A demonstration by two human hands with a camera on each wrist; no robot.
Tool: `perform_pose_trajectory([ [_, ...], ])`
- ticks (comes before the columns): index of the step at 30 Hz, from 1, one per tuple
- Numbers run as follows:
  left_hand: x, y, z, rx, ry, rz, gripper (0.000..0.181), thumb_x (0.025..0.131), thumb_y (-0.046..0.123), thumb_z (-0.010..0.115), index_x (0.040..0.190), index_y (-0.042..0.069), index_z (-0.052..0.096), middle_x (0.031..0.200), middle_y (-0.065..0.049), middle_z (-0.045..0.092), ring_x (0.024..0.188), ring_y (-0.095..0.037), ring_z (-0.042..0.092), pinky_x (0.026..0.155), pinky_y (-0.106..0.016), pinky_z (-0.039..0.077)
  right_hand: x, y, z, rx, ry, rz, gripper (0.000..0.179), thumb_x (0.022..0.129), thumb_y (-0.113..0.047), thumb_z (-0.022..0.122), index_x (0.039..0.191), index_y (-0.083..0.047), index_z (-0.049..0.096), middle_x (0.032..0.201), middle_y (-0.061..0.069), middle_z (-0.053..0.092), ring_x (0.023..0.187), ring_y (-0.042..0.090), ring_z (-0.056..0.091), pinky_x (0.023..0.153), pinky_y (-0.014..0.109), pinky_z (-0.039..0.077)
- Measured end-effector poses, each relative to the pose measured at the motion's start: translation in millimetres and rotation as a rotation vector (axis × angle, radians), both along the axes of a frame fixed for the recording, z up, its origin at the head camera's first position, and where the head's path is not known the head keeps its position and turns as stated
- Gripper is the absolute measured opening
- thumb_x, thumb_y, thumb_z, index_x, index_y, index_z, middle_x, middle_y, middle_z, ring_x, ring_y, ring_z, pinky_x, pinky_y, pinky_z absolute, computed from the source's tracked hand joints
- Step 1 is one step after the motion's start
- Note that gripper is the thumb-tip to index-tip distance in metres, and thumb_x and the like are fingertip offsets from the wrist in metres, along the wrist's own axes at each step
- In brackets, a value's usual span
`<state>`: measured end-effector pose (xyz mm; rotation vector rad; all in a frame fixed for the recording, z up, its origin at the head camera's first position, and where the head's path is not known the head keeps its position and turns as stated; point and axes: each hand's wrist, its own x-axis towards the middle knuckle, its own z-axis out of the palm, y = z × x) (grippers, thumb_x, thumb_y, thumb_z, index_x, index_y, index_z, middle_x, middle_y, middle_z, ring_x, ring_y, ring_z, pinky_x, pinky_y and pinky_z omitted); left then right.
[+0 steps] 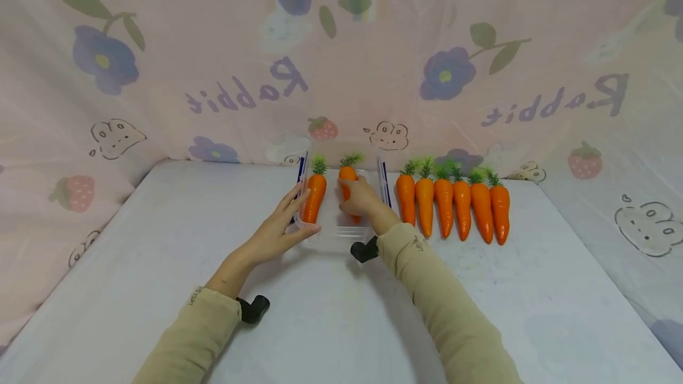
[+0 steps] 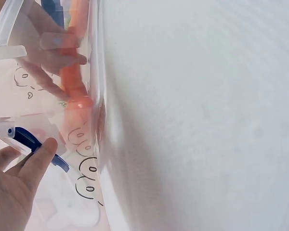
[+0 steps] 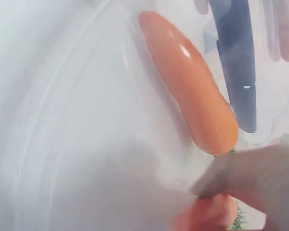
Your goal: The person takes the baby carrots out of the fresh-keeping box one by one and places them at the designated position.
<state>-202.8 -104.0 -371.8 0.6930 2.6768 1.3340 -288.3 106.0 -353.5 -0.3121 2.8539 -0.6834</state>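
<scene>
A clear plastic box (image 1: 337, 233) with blue side clips stands near the back of the white table. My left hand (image 1: 271, 234) rests against its left side, fingers extended; in the left wrist view the thumb lies by a blue clip (image 2: 29, 139). Inside the box, along the left wall, lies an orange carrot (image 1: 315, 195) with a green leafy top. My right hand (image 1: 366, 199) reaches into the box and pinches a second carrot (image 1: 348, 173), to the right of the first. In the right wrist view that held carrot (image 3: 209, 212) is blurred and partly cut off.
Several more carrots (image 1: 444, 206) lie side by side on the table (image 1: 533, 307) to the right of the box, green tops toward the back. A patterned cloth (image 1: 363, 76) hangs behind the table and along its sides.
</scene>
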Motion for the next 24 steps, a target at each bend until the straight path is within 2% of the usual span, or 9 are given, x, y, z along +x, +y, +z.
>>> perform_pose_trajectory([
  [4, 0.7, 0.5, -0.1, 0.001, -0.003, -0.001, 0.083, 0.091, 0.044, 0.063, 0.155, 0.020, 0.017, 0.163, -0.003, -0.001, 0.145, -0.038, 0.017, 0.107, -0.067, 0.026, -5.6, 5.3, -6.0, -0.098, 0.104, 0.027, 0.052, 0.086, -0.015, 0.063, 0.135, -0.002, 0.053, 0.136, 0.027, 0.048, 0.122, 0.038, 0.048, 0.108, 0.044, 0.038],
  [7, 1.0, 0.5, -0.4, 0.005, -0.001, -0.001, 0.083, 0.091, 0.043, 0.063, 0.155, 0.020, 0.017, 0.163, -0.003, -0.001, 0.145, -0.038, 0.018, 0.107, -0.067, 0.026, -15.8, 10.4, -16.8, -0.143, 0.238, 0.046, 0.042, 0.087, -0.023, 0.061, 0.125, -0.005, 0.064, 0.123, 0.022, 0.061, 0.115, 0.035, 0.054, 0.101, 0.041, 0.044],
  [9, 1.4, 0.4, -0.5, 0.007, 0.002, -0.001, 0.083, 0.091, 0.043, 0.063, 0.155, 0.019, 0.017, 0.163, -0.003, -0.001, 0.145, -0.038, 0.018, 0.106, -0.067, 0.027, -16.6, 10.5, -16.6, -0.163, 0.256, 0.023, 0.039, 0.088, -0.025, 0.060, 0.123, -0.008, 0.066, 0.122, 0.018, 0.063, 0.114, 0.033, 0.056, 0.100, 0.040, 0.045],
  [12, 1.3, -0.3, -0.9, 0.006, 0.012, -0.002, 0.083, 0.091, 0.042, 0.064, 0.155, 0.017, 0.017, 0.163, -0.005, -0.001, 0.145, -0.039, 0.019, 0.106, -0.066, 0.028, -12.0, 7.8, -11.6, -0.210, 0.232, -0.033, 0.038, 0.090, -0.025, 0.059, 0.124, -0.010, 0.066, 0.127, 0.016, 0.062, 0.119, 0.032, 0.055, 0.103, 0.041, 0.043],
  [13, 1.6, -0.3, -0.7, 0.008, 0.011, -0.004, 0.083, 0.091, 0.041, 0.064, 0.155, 0.017, 0.018, 0.163, -0.005, -0.001, 0.145, -0.039, 0.019, 0.106, -0.066, 0.028, -4.2, 5.0, -2.4, -0.225, 0.195, -0.058, 0.038, 0.090, -0.020, 0.059, 0.126, -0.008, 0.064, 0.131, 0.016, 0.059, 0.123, 0.034, 0.052, 0.106, 0.045, 0.040],
  [15, 1.8, -0.3, -0.8, 0.011, 0.014, -0.007, 0.083, 0.091, 0.041, 0.064, 0.155, 0.016, 0.018, 0.163, -0.005, -0.001, 0.145, -0.039, 0.019, 0.106, -0.066, 0.029, 0.5, 4.0, 0.9, -0.256, 0.200, -0.079, 0.039, 0.090, -0.017, 0.058, 0.128, -0.006, 0.062, 0.134, 0.016, 0.058, 0.124, 0.033, 0.051, 0.107, 0.045, 0.040],
  [24, 1.8, -0.6, -0.1, -0.001, 0.017, -0.005, 0.083, 0.091, 0.043, 0.063, 0.155, 0.018, 0.017, 0.163, -0.005, 0.000, 0.144, -0.039, 0.021, 0.106, -0.065, 0.030, 14.9, 8.9, 14.3, -0.332, 0.349, -0.087, 0.039, 0.089, -0.013, 0.057, 0.126, -0.007, 0.064, 0.127, 0.019, 0.059, 0.114, 0.034, 0.054, 0.095, 0.046, 0.045],
])
